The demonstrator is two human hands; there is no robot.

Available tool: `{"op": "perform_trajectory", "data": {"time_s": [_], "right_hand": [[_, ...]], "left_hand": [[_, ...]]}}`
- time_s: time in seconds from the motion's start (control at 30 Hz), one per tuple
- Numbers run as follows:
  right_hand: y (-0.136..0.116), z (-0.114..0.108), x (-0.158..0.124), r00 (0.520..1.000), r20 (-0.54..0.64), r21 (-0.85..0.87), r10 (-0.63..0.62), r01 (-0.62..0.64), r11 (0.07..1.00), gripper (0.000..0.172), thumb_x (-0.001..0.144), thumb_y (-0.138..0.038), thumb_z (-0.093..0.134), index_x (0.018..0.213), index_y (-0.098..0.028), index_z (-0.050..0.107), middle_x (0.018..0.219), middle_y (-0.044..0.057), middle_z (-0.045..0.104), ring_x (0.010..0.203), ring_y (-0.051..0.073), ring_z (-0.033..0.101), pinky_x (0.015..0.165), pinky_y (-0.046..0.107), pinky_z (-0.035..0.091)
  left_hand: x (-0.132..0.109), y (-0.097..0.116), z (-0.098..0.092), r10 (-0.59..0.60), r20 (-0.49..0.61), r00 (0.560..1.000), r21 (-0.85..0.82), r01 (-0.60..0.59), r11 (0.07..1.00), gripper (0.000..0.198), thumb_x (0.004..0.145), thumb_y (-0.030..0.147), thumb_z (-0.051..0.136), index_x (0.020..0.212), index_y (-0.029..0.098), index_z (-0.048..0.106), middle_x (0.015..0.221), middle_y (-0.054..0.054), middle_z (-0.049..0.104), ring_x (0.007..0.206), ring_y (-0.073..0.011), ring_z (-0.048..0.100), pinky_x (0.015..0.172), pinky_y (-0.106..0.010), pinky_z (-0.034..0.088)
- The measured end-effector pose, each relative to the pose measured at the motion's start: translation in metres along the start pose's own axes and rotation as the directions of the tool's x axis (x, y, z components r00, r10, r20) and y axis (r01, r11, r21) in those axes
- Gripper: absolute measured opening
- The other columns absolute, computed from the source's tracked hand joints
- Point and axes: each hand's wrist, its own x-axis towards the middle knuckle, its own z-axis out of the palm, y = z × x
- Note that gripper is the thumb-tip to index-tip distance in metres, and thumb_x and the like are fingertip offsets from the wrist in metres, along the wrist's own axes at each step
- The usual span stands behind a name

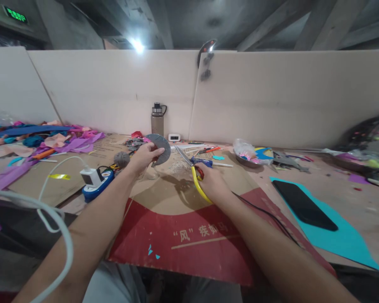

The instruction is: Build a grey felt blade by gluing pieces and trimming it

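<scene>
A flat, rounded grey piece, perhaps felt, is pinched between the thumb and fingers of my left hand. My right hand grips scissors with yellow handles, and their blades point up and left towards the grey piece without touching it. Both hands are above a red and tan cardboard sheet. Just beyond my right hand lies a blue-handled tool, partly hidden. Small teal scraps rest near the cardboard's front edge.
Left of me are a blue power strip with a white charger and cable, and heaps of coloured cloth pieces. A bottle and small white clock stand at the back. Right are a filled bowl and black phone on teal sheet.
</scene>
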Motion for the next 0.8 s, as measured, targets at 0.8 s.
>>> {"op": "perform_trajectory", "data": {"time_s": [0.8], "right_hand": [[-0.015,-0.007,-0.004,0.994,-0.076,-0.341,-0.076,0.046,0.939,0.045,0.081,-0.022,0.050,0.125,-0.025,0.046,0.108,0.010,0.055,0.091,0.022,0.059,0.069,0.028,0.042]], "left_hand": [[-0.019,0.012,0.025,0.019,0.067,0.998,-0.105,-0.012,0.994,0.042,0.058,0.021,0.078,0.095,0.017,0.060,0.087,-0.004,0.067,0.067,-0.0115,0.059,0.054,-0.020,0.038]]}}
